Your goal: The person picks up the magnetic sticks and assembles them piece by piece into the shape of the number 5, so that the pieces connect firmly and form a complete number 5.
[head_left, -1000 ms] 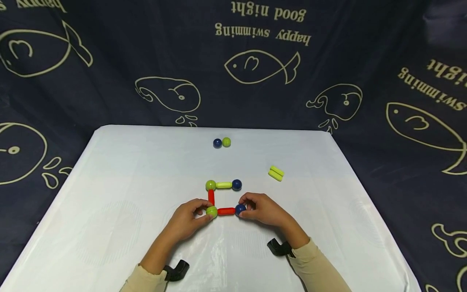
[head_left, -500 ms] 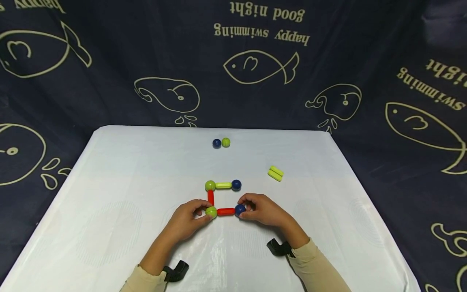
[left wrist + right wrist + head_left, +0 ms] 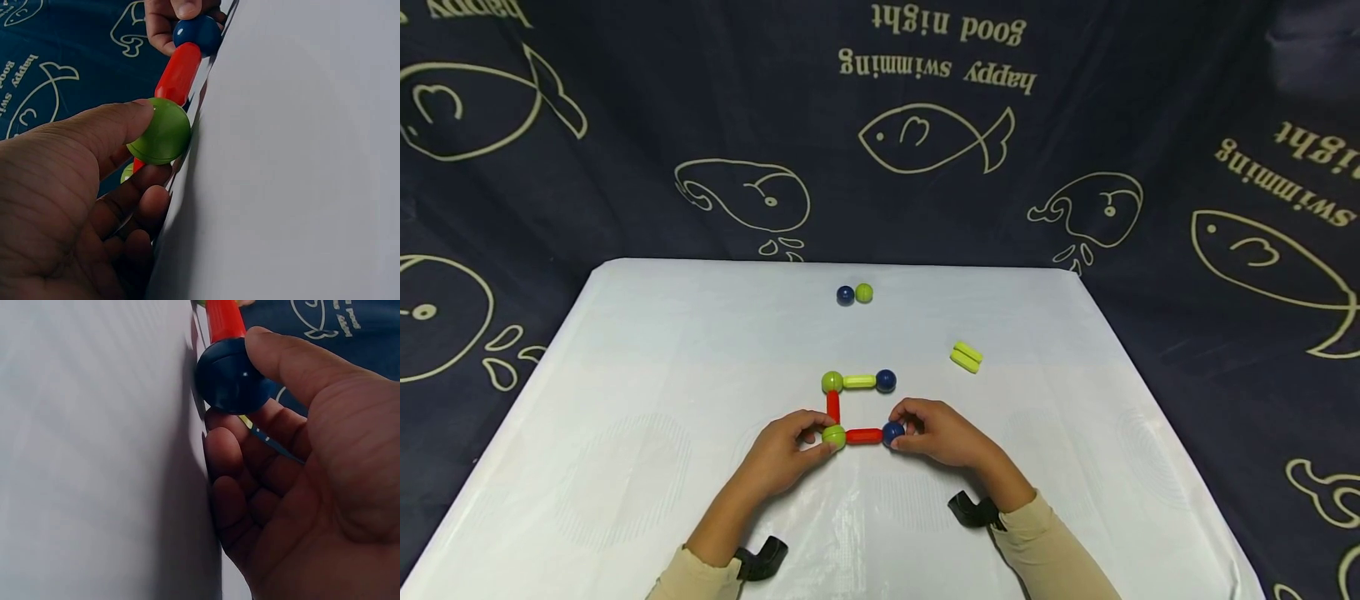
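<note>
My left hand (image 3: 786, 454) pinches a green ball (image 3: 164, 132) between thumb and index finger. My right hand (image 3: 946, 432) pinches a dark blue ball (image 3: 230, 376) the same way. Between the two balls lies a red rod (image 3: 864, 436), its ends against both. A second red rod (image 3: 832, 406) runs from the held green ball to another green ball (image 3: 832, 382) farther back. From there a yellow-green rod (image 3: 859, 382) leads right to a second dark blue ball (image 3: 886, 381). Together the pieces make a shape with its right side open.
Farther back on the white table (image 3: 700, 333), a loose dark blue ball (image 3: 846, 295) and a loose green ball (image 3: 864, 292) sit side by side. Two yellow-green rods (image 3: 966, 357) lie together at the right. A dark cloth (image 3: 925, 208) with fish drawings hangs behind the table.
</note>
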A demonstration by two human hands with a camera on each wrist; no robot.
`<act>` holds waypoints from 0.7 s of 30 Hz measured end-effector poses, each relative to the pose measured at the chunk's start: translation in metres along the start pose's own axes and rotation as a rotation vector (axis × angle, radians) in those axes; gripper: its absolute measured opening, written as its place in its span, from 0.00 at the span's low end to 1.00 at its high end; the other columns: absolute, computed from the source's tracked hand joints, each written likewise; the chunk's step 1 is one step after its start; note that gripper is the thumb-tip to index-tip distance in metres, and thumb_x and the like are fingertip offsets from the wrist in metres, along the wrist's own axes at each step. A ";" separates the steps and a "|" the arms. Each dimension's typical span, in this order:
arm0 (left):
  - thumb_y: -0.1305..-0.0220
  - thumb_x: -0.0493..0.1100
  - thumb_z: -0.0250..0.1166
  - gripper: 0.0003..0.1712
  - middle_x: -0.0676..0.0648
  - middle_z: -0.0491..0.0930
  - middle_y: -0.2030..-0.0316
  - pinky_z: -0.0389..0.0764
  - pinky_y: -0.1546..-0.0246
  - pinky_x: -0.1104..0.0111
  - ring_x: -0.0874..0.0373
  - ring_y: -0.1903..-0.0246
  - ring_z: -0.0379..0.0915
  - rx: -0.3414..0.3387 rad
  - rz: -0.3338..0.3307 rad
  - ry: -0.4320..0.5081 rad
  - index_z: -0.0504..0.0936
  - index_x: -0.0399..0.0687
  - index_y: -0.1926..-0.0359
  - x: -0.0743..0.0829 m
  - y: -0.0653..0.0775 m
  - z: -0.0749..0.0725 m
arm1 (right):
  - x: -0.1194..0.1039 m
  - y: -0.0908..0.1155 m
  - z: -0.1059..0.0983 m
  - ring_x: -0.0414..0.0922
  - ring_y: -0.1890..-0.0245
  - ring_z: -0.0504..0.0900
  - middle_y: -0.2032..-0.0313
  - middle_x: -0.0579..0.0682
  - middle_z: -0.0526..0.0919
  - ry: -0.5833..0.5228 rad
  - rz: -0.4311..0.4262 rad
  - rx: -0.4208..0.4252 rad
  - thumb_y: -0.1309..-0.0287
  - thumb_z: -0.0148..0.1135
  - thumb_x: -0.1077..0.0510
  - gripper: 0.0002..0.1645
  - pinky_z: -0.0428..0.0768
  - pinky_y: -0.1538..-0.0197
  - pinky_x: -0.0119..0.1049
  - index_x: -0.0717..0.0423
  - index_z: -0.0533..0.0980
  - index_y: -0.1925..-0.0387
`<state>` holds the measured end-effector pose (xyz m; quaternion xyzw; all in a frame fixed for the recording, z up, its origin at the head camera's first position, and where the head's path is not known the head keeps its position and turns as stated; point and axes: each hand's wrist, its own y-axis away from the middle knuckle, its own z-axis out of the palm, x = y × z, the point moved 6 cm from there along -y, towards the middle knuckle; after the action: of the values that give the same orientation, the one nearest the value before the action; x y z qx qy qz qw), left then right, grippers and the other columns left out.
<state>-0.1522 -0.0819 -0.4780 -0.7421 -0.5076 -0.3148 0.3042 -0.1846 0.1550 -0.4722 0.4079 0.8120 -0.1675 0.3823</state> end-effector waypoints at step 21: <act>0.40 0.45 0.74 0.13 0.60 0.78 0.65 0.74 0.63 0.67 0.61 0.66 0.73 -0.008 0.000 0.006 0.85 0.53 0.54 0.000 0.000 0.000 | -0.004 0.000 0.000 0.38 0.69 0.73 0.71 0.40 0.74 0.017 0.013 0.014 0.42 0.73 0.52 0.15 0.72 0.66 0.32 0.48 0.76 0.59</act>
<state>-0.1524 -0.0816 -0.4780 -0.7423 -0.5055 -0.3190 0.3028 -0.1829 0.1526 -0.4692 0.4172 0.8115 -0.1674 0.3734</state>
